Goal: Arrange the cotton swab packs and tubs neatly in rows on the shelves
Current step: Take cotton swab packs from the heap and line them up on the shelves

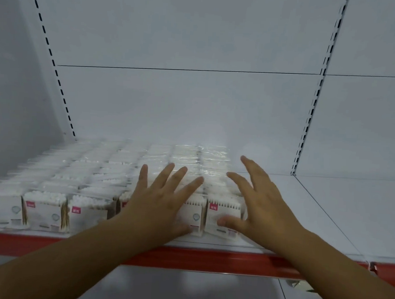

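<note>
Clear cotton swab packs (94, 180) with white labels and small pink tags stand in several rows on the left half of the white shelf (339, 216). My left hand (159, 202) lies flat with spread fingers over the front pack of the second row from the right. My right hand (257, 202) is at the right end of the rows, fingers spread, its thumb touching the face of the rightmost front pack (222, 221). Neither hand grips anything. No tubs are in view.
The shelf's right half is bare white metal. A red price strip (209, 260) runs along its front edge. Slotted uprights (307, 123) stand at both sides of the white back panel. A lower shelf (184, 290) shows beneath.
</note>
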### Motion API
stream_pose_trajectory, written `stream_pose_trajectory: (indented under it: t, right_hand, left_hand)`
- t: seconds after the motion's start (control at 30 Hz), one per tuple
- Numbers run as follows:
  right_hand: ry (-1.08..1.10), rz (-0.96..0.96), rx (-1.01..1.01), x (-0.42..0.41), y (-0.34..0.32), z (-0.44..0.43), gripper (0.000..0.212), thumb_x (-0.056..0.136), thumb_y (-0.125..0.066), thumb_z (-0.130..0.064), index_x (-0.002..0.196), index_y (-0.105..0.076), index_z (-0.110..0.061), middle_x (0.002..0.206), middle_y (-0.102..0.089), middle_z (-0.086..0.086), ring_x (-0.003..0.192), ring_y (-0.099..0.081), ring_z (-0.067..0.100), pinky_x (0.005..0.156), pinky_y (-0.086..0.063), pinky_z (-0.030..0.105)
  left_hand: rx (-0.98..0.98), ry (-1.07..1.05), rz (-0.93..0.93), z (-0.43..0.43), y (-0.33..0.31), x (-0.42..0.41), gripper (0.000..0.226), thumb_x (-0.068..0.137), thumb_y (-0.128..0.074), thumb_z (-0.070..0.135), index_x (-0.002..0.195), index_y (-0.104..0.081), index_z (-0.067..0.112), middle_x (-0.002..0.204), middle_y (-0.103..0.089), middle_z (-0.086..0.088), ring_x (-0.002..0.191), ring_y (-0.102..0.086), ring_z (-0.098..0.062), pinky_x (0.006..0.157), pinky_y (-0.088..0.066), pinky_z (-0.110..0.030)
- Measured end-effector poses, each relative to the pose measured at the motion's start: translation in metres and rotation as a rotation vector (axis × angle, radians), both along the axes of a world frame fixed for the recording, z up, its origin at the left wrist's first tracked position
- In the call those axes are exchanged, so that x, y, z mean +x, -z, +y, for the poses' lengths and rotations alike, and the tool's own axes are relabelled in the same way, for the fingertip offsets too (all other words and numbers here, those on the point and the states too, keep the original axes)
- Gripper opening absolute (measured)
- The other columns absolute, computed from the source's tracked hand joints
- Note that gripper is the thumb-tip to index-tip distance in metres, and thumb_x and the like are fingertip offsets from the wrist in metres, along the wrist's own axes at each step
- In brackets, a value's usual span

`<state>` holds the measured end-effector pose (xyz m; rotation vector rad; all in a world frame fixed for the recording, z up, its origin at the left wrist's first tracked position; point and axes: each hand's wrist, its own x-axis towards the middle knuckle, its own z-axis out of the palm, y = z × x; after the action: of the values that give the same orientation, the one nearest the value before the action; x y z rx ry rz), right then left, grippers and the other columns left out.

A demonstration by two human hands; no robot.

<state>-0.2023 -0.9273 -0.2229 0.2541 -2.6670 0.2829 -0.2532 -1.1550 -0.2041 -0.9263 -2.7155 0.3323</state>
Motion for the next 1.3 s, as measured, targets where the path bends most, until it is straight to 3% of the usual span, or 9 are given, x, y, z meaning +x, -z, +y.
stream_pose_trajectory:
  t: [0.1, 0.2, 0.27, 0.33, 0.53, 0.7, 0.83, 0.97, 1.3]
  right_hand:
    - [-0.052, -0.023, 0.249, -0.013, 0.004, -0.008, 0.083, 0.081, -0.037, -0.074, 0.145, -0.036, -0.021, 0.158, -0.023, 0.01, 0.143, -0.026, 0.028, 0.111, -0.029, 0.048]
    - [-0.054, -0.17, 0.271, -0.025, -0.001, -0.008, 0.091, 0.086, -0.01, -0.077, 0.146, -0.037, -0.014, 0.151, -0.037, 0.011, 0.138, -0.037, 0.029, 0.108, -0.034, 0.05]
    - [-0.041, -0.218, 0.306, -0.031, 0.0, -0.007, 0.089, 0.089, -0.01, -0.074, 0.143, -0.041, -0.011, 0.145, -0.045, 0.012, 0.132, -0.045, 0.03, 0.101, -0.043, 0.05]
    - [-0.045, -0.263, 0.35, -0.034, -0.002, -0.006, 0.09, 0.088, -0.009, -0.075, 0.146, -0.036, -0.012, 0.149, -0.04, 0.013, 0.136, -0.04, 0.031, 0.104, -0.042, 0.051]
    - [-0.095, -0.347, 0.292, -0.026, -0.016, -0.004, 0.082, 0.083, -0.01, -0.073, 0.152, 0.007, -0.03, 0.16, 0.015, -0.006, 0.146, 0.017, 0.01, 0.12, 0.002, 0.039]
    - [-0.138, -0.246, -0.104, -0.008, -0.034, -0.002, 0.068, 0.093, -0.025, -0.065, 0.151, -0.014, -0.033, 0.158, -0.006, -0.018, 0.143, 0.001, -0.007, 0.114, -0.001, 0.013]
    - [-0.008, -0.238, 0.015, 0.016, -0.06, 0.039, 0.066, 0.091, -0.027, -0.06, 0.151, -0.019, -0.034, 0.158, -0.008, -0.019, 0.138, 0.001, -0.011, 0.108, -0.005, 0.006]
    - [0.3, -0.425, 0.402, 0.036, -0.099, 0.116, 0.066, 0.097, -0.023, -0.059, 0.153, -0.015, -0.025, 0.162, -0.004, -0.003, 0.148, 0.002, 0.012, 0.119, -0.004, 0.033]
    - [0.745, -0.387, 0.193, 0.214, -0.143, 0.321, 0.072, 0.093, -0.031, -0.066, 0.153, -0.013, -0.029, 0.161, -0.009, -0.001, 0.147, -0.016, 0.023, 0.118, -0.016, 0.044]
  left_hand:
    - [-0.079, -0.077, -0.011, 0.006, 0.009, 0.0, 0.095, 0.085, -0.03, 0.077, 0.125, 0.046, 0.036, 0.156, 0.031, -0.004, 0.145, 0.024, -0.03, 0.111, 0.01, -0.067]
    - [-0.055, -0.094, -0.027, 0.003, 0.011, -0.006, 0.096, 0.088, -0.032, 0.072, 0.135, 0.04, 0.03, 0.159, 0.022, -0.006, 0.147, 0.02, -0.028, 0.114, 0.007, -0.063]
    - [-0.077, -0.093, -0.032, 0.005, 0.01, -0.008, 0.095, 0.089, -0.032, 0.07, 0.144, 0.032, 0.027, 0.159, 0.022, -0.007, 0.147, 0.019, -0.029, 0.115, 0.005, -0.062]
    - [-0.093, -0.1, -0.051, 0.008, 0.008, -0.007, 0.094, 0.09, -0.032, 0.069, 0.147, 0.028, 0.024, 0.159, 0.024, -0.007, 0.146, 0.02, -0.03, 0.114, 0.006, -0.063]
    - [-0.133, -0.058, -0.065, 0.007, -0.004, -0.007, 0.089, 0.091, -0.023, 0.069, 0.15, 0.021, 0.019, 0.16, 0.02, -0.005, 0.147, 0.018, -0.027, 0.115, 0.004, -0.062]
    - [-0.058, 0.003, -0.072, 0.01, -0.024, 0.0, 0.083, 0.093, -0.019, 0.065, 0.152, 0.015, 0.017, 0.162, 0.013, 0.0, 0.148, 0.015, -0.021, 0.119, -0.002, -0.054]
    - [0.012, 0.069, -0.096, 0.029, -0.06, 0.004, 0.079, 0.094, -0.021, 0.063, 0.154, 0.004, 0.019, 0.163, 0.002, 0.004, 0.149, 0.007, -0.015, 0.121, -0.005, -0.046]
    - [-0.015, 0.128, -0.327, 0.116, -0.111, 0.003, 0.076, 0.096, -0.025, 0.061, 0.155, -0.003, 0.017, 0.163, -0.002, 0.001, 0.149, 0.002, -0.015, 0.121, -0.005, -0.037]
    - [0.148, 0.415, -0.327, 0.423, -0.15, 0.101, 0.063, 0.101, -0.024, 0.051, 0.154, -0.017, 0.017, 0.162, -0.013, 0.001, 0.149, -0.012, -0.017, 0.12, -0.008, -0.036]
